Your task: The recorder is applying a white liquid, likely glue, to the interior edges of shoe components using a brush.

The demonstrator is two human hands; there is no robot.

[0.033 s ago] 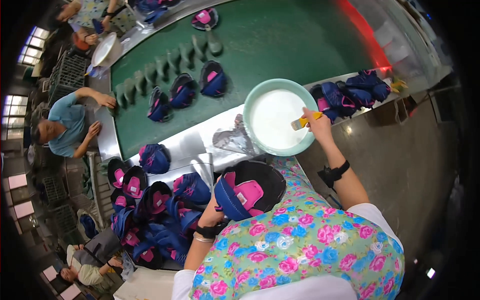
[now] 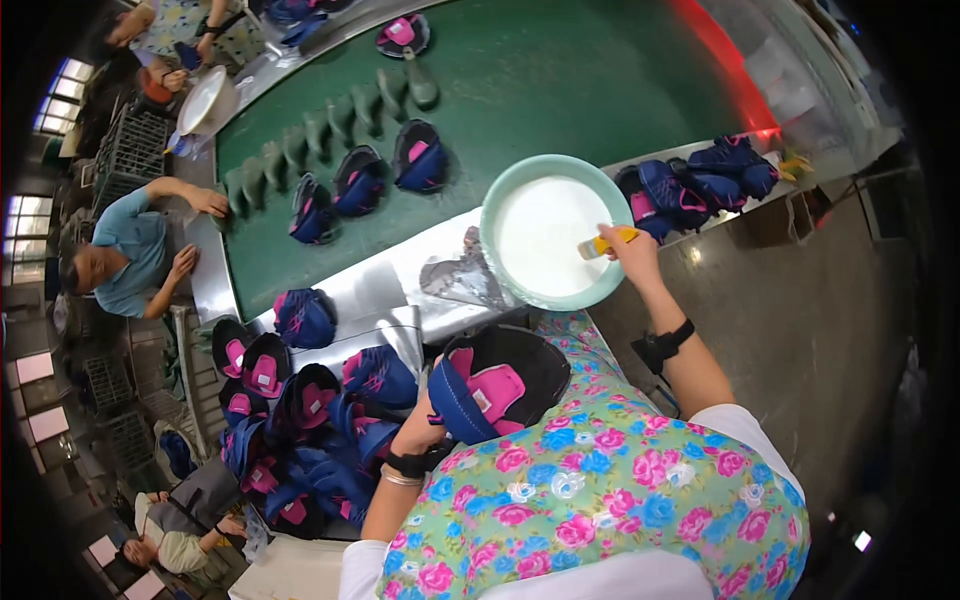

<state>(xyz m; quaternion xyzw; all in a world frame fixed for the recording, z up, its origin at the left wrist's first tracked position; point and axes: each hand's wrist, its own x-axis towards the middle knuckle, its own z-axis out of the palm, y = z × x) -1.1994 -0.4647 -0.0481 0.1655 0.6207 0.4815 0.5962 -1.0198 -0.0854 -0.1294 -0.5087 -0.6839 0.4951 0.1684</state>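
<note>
In my left hand (image 2: 419,428) is a blue shoe upper (image 2: 480,390) with a pink lining and a black inner edge. It rests close against my flowered apron, and its open side faces up. My fingers wrap behind it and are partly hidden. My right hand (image 2: 628,258) grips the yellow handle of a paintbrush (image 2: 603,243). The bristles are over a pale green basin (image 2: 500,190) of white liquid, near its right side. Whether they touch the liquid I cannot tell.
Many blue-pink shoe uppers (image 2: 320,480) are heaped at left; more (image 2: 690,185) lie right of the basin. On the green belt (image 2: 560,80) stand three uppers (image 2: 358,180) and a row of green foot forms (image 2: 315,135). A person in a blue shirt (image 2: 130,245) touches the row's end.
</note>
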